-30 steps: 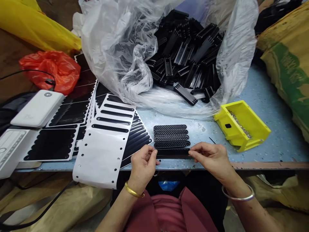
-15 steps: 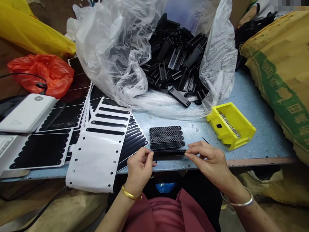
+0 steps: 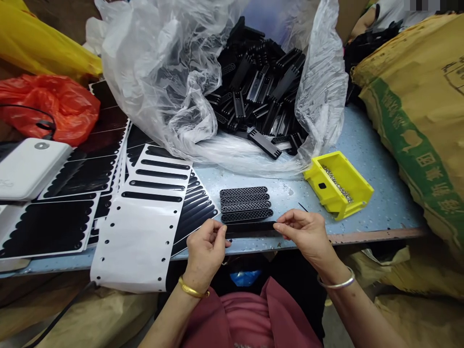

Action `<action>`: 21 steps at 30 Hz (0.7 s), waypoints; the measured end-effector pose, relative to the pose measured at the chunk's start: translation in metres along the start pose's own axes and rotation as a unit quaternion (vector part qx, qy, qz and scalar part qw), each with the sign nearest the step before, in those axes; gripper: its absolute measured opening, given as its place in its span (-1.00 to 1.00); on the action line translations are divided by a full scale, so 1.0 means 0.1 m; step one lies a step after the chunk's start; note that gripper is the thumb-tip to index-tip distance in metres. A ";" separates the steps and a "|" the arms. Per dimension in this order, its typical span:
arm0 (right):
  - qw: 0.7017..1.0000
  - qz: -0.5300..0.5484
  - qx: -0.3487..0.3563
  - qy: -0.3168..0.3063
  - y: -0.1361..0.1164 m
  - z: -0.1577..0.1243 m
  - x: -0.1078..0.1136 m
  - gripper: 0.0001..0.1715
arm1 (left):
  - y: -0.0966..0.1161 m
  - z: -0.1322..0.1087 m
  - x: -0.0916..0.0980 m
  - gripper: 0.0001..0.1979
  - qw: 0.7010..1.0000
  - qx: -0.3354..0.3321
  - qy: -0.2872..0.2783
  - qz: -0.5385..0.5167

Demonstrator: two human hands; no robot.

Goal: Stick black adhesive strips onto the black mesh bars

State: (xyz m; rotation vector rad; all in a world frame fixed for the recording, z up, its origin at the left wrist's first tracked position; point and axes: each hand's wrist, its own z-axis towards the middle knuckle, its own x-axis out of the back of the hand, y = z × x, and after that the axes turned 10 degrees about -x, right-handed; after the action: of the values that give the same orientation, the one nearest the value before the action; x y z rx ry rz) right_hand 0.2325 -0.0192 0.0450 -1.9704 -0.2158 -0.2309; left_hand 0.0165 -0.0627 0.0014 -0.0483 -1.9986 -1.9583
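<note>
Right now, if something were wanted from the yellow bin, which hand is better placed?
Probably the right hand: it is nearer the yellow bin. The left hand is farther away, across the black strip. Both hands pinch its ends, so the right would have to let go first.

Not much can be read here tbh. Pale Chinese characters (image 3: 431,181) are printed along the green band (image 3: 416,154) of the sack (image 3: 416,72), but they're too blurry to be made out for sure. A dark outlined mark (image 3: 455,75) is printed higher up. On the power bank (image 3: 32,169), only a round logo (image 3: 41,145) can be spotted.
</note>
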 end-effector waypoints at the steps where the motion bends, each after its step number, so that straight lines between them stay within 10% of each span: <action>1: 1.000 -0.004 -0.001 0.001 0.01 0.01 0.00 -0.80 | 0.00 0.00 0.00 -0.84 1.000 -0.001 0.001 0.002; 21: 0.998 -0.053 0.015 0.028 0.06 0.05 -0.04 -0.83 | -0.02 0.00 -0.01 -0.82 1.000 -0.006 0.002 0.000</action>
State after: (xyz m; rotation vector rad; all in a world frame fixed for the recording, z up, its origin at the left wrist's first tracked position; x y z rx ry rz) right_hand 0.2307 -0.0170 0.0371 -1.9213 -0.2858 -0.3493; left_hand 0.0168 -0.0622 -0.0006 -0.0468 -1.9843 -1.9684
